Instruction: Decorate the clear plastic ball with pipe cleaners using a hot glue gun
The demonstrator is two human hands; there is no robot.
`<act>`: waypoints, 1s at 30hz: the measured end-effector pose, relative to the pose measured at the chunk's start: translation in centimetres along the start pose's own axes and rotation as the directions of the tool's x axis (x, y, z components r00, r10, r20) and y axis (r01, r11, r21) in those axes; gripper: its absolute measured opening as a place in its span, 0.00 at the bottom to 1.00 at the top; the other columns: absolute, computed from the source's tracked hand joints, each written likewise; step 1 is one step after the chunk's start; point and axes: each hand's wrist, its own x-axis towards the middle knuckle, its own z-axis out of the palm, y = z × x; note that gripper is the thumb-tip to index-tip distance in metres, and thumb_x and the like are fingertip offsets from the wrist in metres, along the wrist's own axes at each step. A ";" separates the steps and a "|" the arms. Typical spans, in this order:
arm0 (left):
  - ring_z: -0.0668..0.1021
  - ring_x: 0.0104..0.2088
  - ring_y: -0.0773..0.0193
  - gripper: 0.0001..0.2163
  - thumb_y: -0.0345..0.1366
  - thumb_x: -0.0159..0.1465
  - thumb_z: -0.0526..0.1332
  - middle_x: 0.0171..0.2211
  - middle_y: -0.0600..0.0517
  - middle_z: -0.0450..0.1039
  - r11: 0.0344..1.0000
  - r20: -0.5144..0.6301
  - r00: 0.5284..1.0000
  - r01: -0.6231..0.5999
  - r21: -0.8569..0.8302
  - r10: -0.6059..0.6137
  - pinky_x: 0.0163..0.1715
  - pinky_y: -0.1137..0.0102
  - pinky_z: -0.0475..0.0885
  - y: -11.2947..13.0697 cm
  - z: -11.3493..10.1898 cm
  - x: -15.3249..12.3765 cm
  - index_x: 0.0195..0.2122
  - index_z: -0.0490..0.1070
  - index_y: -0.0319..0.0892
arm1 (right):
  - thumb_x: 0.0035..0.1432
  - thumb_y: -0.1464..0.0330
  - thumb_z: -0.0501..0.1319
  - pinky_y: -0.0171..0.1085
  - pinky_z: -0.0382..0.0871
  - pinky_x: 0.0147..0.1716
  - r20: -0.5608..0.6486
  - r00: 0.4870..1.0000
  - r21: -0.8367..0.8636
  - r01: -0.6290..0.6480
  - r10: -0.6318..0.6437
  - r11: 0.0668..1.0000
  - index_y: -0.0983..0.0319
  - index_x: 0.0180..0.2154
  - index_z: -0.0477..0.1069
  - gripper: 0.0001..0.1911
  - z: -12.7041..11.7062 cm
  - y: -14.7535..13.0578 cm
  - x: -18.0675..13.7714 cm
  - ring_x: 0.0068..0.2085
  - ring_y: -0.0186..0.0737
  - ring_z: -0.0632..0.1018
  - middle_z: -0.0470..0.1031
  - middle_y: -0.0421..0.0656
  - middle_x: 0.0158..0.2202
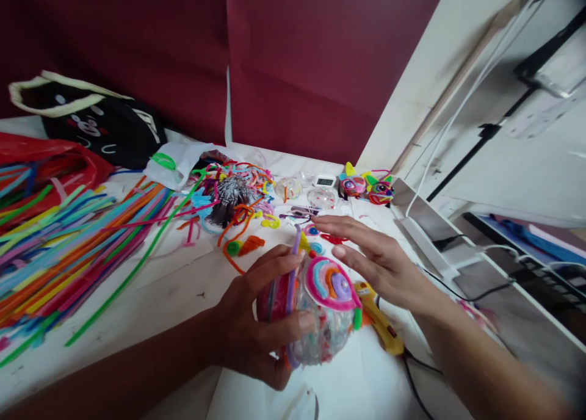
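Observation:
My left hand [270, 319] is wrapped round a clear plastic ball [325, 328] decorated with coiled pipe cleaners. A pink, blue and orange coil with a purple centre [339, 282] faces up on the ball, and a purple strip [293, 279] runs round its side. Just above and to the right hovers my right hand [379, 258], fingers stretched out and apart from the ball. Beyond the fingers lie a small coil with a blue centre [312, 231] and a red pipe cleaner piece [333, 239]. Beside the ball rests a yellow glue gun [379, 322] with a black cord.
Many loose pipe cleaners [82, 243] cover the left of the white table. Behind are a tangle of scraps [242, 176], clear balls [323, 197], a small digital timer [324, 181] and finished decorated balls [379, 189]. A black bag [101, 124] stands at back left; a grey ledge [439, 249] bounds the right.

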 end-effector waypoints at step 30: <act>0.70 0.59 0.42 0.22 0.37 0.46 0.67 0.66 0.43 0.56 0.998 -0.023 0.999 0.040 -0.041 -0.041 0.56 0.41 0.70 -0.4 0.2 -0.7 0.44 0.67 0.45 | 0.68 0.69 0.56 0.34 0.73 0.38 0.056 0.985 -0.099 0.169 -0.164 0.981 0.61 0.42 0.77 0.10 1.0 0.5 2.6 0.37 0.36 0.80 0.80 0.45 0.37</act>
